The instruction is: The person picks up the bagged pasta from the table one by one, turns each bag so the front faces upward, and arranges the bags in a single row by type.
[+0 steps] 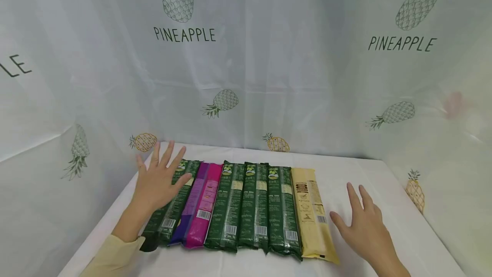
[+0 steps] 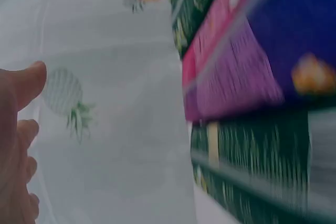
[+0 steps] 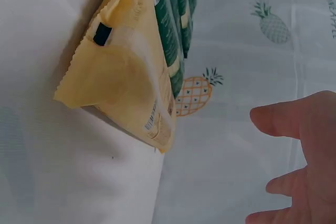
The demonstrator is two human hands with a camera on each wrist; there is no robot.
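Side by side on the white table lie several long, flat food packs. From the left in the head view come a green pack [image 1: 169, 223], a pink and purple pack [image 1: 203, 208], a run of green packs [image 1: 226, 208] and a yellow pack [image 1: 313, 217] at the right end. My left hand [image 1: 158, 183], fingers spread, is over the leftmost green pack and hides part of it. To the right of the yellow pack my right hand [image 1: 365, 228] is held with fingers apart and nothing in them. In the right wrist view the yellow pack [image 3: 121, 72] stands apart from my thumb.
A white curtain [image 1: 269, 76] printed with pineapples hangs behind the table and at both sides. The white tabletop [image 1: 357, 172] shows behind and to the right of the row. A dark object [image 1: 149, 243] sits by my left sleeve [image 1: 115, 253].
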